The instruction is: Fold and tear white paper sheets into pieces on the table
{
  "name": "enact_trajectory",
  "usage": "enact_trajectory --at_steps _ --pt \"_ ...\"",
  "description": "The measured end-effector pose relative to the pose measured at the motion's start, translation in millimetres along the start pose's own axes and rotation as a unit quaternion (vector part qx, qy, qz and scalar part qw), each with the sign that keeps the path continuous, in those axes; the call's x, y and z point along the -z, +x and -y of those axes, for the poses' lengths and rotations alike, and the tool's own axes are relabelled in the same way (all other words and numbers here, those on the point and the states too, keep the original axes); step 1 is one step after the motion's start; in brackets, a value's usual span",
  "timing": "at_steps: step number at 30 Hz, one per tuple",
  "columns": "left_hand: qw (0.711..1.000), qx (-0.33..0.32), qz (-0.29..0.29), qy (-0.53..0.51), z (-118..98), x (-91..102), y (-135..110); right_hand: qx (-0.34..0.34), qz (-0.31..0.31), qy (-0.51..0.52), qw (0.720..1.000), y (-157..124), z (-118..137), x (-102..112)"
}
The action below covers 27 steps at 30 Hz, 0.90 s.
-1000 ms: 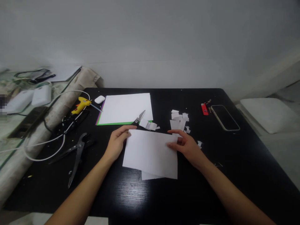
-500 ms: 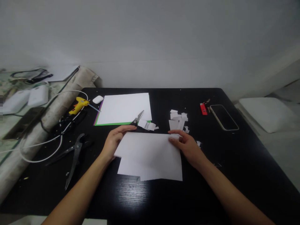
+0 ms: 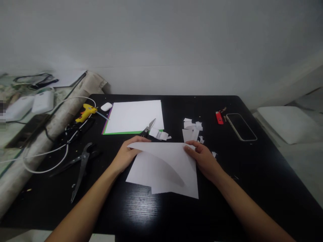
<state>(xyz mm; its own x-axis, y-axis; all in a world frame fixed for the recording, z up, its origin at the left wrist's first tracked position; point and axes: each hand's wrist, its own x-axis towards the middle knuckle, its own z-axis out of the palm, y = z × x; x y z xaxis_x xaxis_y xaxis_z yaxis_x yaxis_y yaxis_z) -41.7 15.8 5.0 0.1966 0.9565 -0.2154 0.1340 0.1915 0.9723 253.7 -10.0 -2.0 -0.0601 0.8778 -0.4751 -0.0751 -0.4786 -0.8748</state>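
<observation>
Between my hands is a sheet of white paper (image 3: pixel 164 168), its far edge folded over and its near edge cut unevenly. My left hand (image 3: pixel 130 151) grips the upper left corner, fingers behind the paper. At the upper right corner, my right hand (image 3: pixel 200 153) pinches the sheet between thumb and fingers. Just beyond my left hand lie scissors (image 3: pixel 148 129) with black handles, the blades pointing away to the right. White paper scraps (image 3: pixel 159 134) lie beside the blades, and more paper scraps (image 3: pixel 191 129) are beyond my right hand.
A stack of paper (image 3: pixel 133 116), white on top with green and purple edges, lies at the back. Leftward are a yellow glue gun (image 3: pixel 87 112), a white earbud case (image 3: pixel 106 107), large pliers (image 3: pixel 83 161) and a white cable (image 3: pixel 67 153). Rightward are a red lighter (image 3: pixel 219 117) and a phone (image 3: pixel 241 127).
The paper's left flap has lifted and curled toward the right, showing more of the layer beneath. My left hand has moved slightly right with it; my right hand keeps its grip.
</observation>
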Motion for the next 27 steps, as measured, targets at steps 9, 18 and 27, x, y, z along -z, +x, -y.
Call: enact_trajectory --at_steps 9,18,27 --pt "0.998 -0.034 -0.047 0.021 7.2 1.9 4.2 -0.014 0.03 0.087 0.996 -7.0 10.1 -5.6" --pt "0.995 0.042 -0.039 -0.08 11.9 -4.0 3.7 0.063 0.103 0.161 0.98 -0.3 3.7 -7.8" --pt "0.997 -0.019 -0.056 -0.043 6.6 -10.8 2.7 0.089 0.001 -0.007 0.996 -1.6 0.4 -3.9"
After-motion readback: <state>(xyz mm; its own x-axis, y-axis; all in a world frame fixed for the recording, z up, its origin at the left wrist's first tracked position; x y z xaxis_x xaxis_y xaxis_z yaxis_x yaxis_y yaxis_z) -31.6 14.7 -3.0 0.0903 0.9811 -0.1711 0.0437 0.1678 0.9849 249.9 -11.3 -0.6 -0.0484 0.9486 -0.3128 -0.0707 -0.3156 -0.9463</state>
